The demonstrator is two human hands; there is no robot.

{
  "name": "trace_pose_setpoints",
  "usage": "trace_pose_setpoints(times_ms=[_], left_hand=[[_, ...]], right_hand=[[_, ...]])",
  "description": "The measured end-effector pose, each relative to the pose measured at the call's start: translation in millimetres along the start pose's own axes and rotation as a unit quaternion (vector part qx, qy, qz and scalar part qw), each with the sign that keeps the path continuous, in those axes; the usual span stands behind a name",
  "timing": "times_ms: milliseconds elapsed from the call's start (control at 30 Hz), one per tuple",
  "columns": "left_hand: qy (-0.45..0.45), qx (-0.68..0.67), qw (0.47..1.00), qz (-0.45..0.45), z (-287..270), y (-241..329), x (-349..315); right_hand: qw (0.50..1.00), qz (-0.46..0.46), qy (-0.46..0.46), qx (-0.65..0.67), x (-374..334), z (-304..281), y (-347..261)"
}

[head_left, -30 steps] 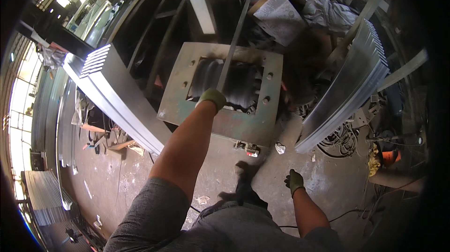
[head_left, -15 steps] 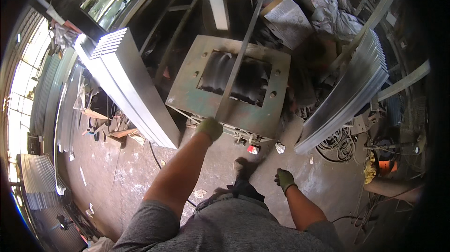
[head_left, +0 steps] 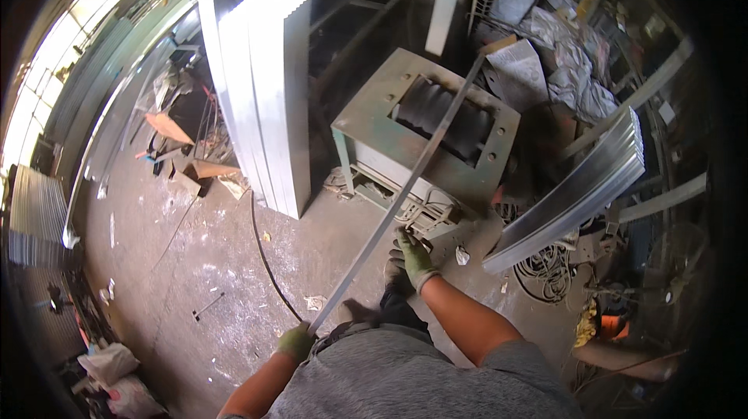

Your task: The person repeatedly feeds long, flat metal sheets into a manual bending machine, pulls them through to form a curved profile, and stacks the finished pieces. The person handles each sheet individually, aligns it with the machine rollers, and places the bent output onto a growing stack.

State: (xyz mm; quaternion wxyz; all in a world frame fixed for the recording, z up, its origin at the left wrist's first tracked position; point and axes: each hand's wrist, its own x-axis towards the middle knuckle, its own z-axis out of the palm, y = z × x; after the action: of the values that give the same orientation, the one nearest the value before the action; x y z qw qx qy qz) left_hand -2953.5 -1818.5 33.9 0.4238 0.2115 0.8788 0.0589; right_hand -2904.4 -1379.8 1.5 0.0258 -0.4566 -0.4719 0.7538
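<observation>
A long, flat grey metal bar [head_left: 389,215] slants from my waist across the top of a worn, green-grey metal machine [head_left: 372,111]. My left hand [head_left: 295,341], in a green glove, is closed around the bar's near end, low beside my hip. The far part of the bar passes over the dark roller-like surface [head_left: 425,111] set in the machine's opening. My right hand [head_left: 413,259], gloved too, is raised just right of the bar, below the machine's front. Its fingers are stretched out and hold nothing; the bar seems apart from them.
Tall stacked metal channels [head_left: 269,107] stand left of the machine, and a second stack [head_left: 573,193] leans on its right. Coiled cables [head_left: 541,279] lie by that stack. A black hose [head_left: 269,267] crosses the floor. Pale sacks [head_left: 573,80] are heaped at the back right.
My left hand has drawn the bar back toward my left hip. My right hand has risen from my right side toward the bar. The view has swung left.
</observation>
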Motion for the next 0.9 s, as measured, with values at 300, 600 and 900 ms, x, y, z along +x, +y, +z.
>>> trace_pose_setpoints(times_ms=[300, 600, 900], left_hand=[[-0.017, -0.033, 0.996, -0.084, 108.9, -187.6, -167.5], [0.164, -0.228, 0.958, 0.057, 121.0, -148.8, -81.2], [0.108, -0.297, 0.949, -0.003, -79.8, 79.3, -15.4]], right_hand=[[0.988, -0.079, 0.004, -0.133, -76.1, 75.7, 39.3], [0.898, -0.288, 0.229, -0.240, 32.5, 55.9, -9.6], [0.652, -0.463, 0.360, -0.481, 153.2, 12.5, -188.4]])
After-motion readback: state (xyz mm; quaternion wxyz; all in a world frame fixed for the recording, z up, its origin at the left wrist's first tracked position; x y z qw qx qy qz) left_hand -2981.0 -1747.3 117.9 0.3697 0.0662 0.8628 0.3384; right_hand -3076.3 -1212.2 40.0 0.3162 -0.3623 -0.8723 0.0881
